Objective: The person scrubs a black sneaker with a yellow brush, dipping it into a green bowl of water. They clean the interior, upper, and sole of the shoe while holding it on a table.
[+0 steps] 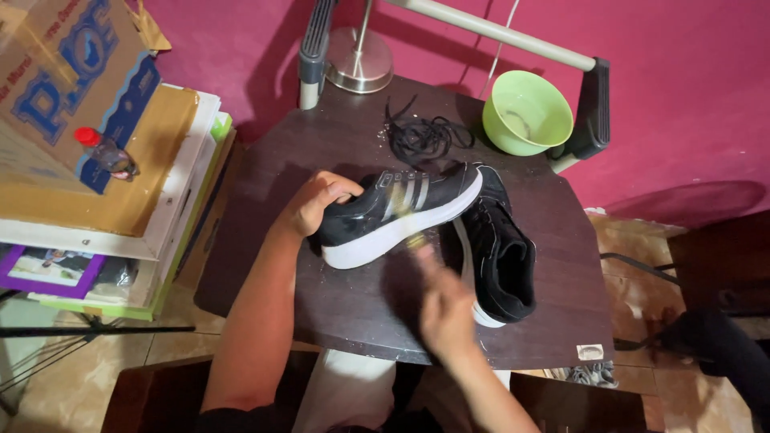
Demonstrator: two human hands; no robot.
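Black sneaker with a white sole and pale side stripes [401,212] sits tilted on its side near the centre of a small dark brown wooden table [353,309], toe pointing toward two o'clock. The left hand [317,202] wraps around its heel end at nine o'clock, fingers curled closed over the back of the shoe. The right hand [445,309] is at six o'clock from the shoe, blurred by motion; it appears closed around a small brush-like object with a yellowish tip [415,240] that touches the white sole, though the blur hides what the object is.

A second black sneaker [501,256] lies just beside the first at four o'clock, its opening facing up. Loose black shoelaces [421,136] lie in a tangle at twelve o'clock on the table. A light green plastic bowl [527,112] rests at the table's two o'clock corner. A silver round lamp base [359,60] stands at the far edge. At nine o'clock, off the table, a stack of cardboard boxes [96,160] carries a small clear bottle with a red cap [104,152].
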